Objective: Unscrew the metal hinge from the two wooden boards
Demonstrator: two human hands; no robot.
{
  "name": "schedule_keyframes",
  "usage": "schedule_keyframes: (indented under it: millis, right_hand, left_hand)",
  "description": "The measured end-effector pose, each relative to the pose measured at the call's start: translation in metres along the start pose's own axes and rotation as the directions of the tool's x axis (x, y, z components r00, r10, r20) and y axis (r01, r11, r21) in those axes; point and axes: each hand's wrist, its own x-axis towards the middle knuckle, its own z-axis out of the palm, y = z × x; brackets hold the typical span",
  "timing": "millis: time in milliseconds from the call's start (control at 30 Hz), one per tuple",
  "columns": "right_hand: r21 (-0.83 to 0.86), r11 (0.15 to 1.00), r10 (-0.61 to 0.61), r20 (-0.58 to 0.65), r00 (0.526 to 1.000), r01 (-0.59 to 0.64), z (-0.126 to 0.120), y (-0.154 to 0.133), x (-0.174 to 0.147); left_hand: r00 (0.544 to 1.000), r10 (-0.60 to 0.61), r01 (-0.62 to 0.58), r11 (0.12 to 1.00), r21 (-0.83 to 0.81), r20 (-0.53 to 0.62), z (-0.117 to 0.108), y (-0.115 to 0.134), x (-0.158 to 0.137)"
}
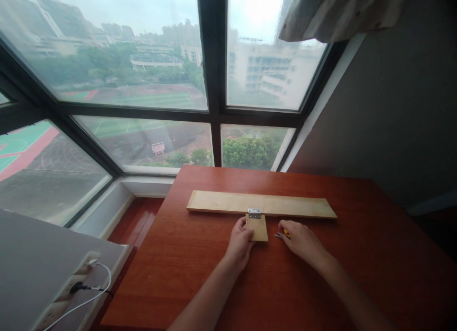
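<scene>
My left hand point(241, 243) is closed on a small square wooden board point(259, 230), thumb on top and fingers at its left edge and below. A silver metal hinge point(254, 213) joins this board's far edge to the near edge of a long pale plank point(221, 201), which lies crosswise on the table. To the right of the small board, my right hand point(298, 238) is closed around what looks like a yellow-handled screwdriver point(286, 232). Its metal tip points left and is apart from the hinge. Most of the handle is hidden by my fingers.
The reddish-brown wooden table point(171, 283) extends up to large dark-framed windows point(214, 112). At the lower left, a wall has power sockets point(69, 288) with a white cable point(109, 278) plugged in. A curtain point(339, 17) hangs at the upper right.
</scene>
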Motion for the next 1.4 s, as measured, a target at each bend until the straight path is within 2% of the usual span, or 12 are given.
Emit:
schedule_keyframes:
  millis: [500, 800, 1033, 1267, 1400]
  right_hand:
    - [0.014, 0.999, 0.045, -0.070, 0.997, -0.044, 0.003, 0.004, -0.003]
    - [0.038, 0.999, 0.026, -0.057, 0.998, -0.024, 0.009, 0.006, -0.004]
    - [0.076, 0.997, 0.024, -0.094, 0.995, -0.017, 0.006, 0.011, -0.005]
    - [0.164, 0.986, 0.005, -0.173, 0.985, 0.023, -0.009, 0.012, -0.009]
    - [0.290, 0.953, -0.022, -0.212, 0.977, 0.085, -0.033, 0.003, -0.019]
  left_hand:
    - [1.000, -0.002, 0.002, 1.000, 0.001, 0.013, -0.001, 0.001, 0.000]
    - [1.000, 0.005, -0.005, 1.000, 0.012, 0.016, -0.001, 0.002, -0.001]
    - [1.000, 0.022, -0.022, 0.999, 0.032, 0.014, -0.003, 0.000, 0.000]
    - [0.993, 0.108, -0.113, 0.978, 0.176, 0.042, -0.015, -0.003, 0.002]
    - [0.975, 0.206, -0.222, 0.908, 0.355, 0.083, -0.035, 0.003, -0.002]
